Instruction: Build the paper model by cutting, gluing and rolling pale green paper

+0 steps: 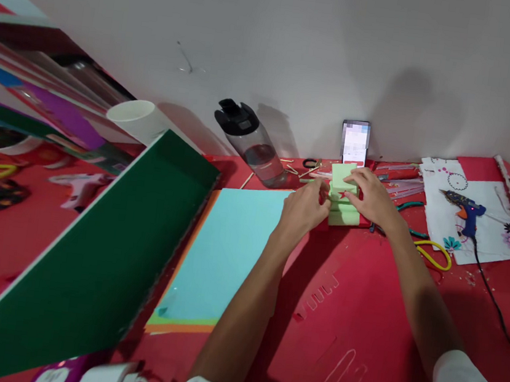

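A light green folded paper piece (343,217), with stacked strips or folds, sits near the wall at the back of the red table. A small red paper piece (344,195) shows on its front. My left hand (305,208) is closed at its left edge, the fingertips curled in against it. From the right, my right hand (369,197) grips the upper part, thumb low and fingers on the top flap. Just behind the green paper a phone (355,142) leans upright on the wall. Exactly what lies between my left fingertips is hard to see.
Left of my arm lie blue and orange sheets (234,244), beside a standing green board (89,257). A dark-lidded bottle (260,151) tilts near the wall. At right are a blue glue gun (468,217) with its cord and yellow-handled scissors (437,254).
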{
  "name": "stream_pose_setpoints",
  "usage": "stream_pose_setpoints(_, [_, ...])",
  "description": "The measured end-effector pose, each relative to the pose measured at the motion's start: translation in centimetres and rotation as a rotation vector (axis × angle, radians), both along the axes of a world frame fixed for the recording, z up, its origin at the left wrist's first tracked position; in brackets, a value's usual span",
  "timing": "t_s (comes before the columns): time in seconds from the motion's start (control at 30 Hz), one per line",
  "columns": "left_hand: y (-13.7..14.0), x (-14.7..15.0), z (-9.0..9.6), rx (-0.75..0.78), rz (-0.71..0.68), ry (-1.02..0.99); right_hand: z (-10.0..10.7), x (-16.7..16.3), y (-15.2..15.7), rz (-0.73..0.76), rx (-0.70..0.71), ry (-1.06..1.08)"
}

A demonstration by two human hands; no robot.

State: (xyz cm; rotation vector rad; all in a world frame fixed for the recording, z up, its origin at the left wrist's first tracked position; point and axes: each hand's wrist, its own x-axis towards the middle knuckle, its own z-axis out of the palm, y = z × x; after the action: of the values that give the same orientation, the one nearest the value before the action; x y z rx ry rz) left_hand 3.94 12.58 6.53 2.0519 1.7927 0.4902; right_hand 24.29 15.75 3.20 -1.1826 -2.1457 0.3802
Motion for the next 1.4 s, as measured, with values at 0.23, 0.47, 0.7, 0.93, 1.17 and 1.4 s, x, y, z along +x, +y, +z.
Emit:
stream_pose_setpoints(0.23, [0.2,-0.9,0.9,-0.019,-0.005,0.051,0.1,0.0,-0.1,0.005,0.005,0.001])
stream_pose_setpoints(0.47, [0.5,-1.3,0.5,0.003,-0.022,0.085,0.2,0.0,-0.1,0.007,-0.009,0.004])
stream_pose_setpoints(0.7, [0.3,-1.3,0.7,0.003,-0.038,0.09,0.5,-0.2,-0.4,-0.001,-0.006,-0.006])
stream_pose_setpoints(0.93, [0.4,-1.6,1.1,0.001,-0.009,0.077,0.7,-0.1,-0.5,-0.007,-0.02,-0.007])
stream_pose_setpoints(1.17, [0.6,-2.7,1.2,0.002,0.014,0.052,0.9,-0.1,-0.6,-0.004,-0.043,-0.025])
stream_pose_setpoints(1.4, [0.7,-3.5,1.4,-0.019,0.036,0.099,1.4,0.4,-0.7,0.035,-0.069,-0.041])
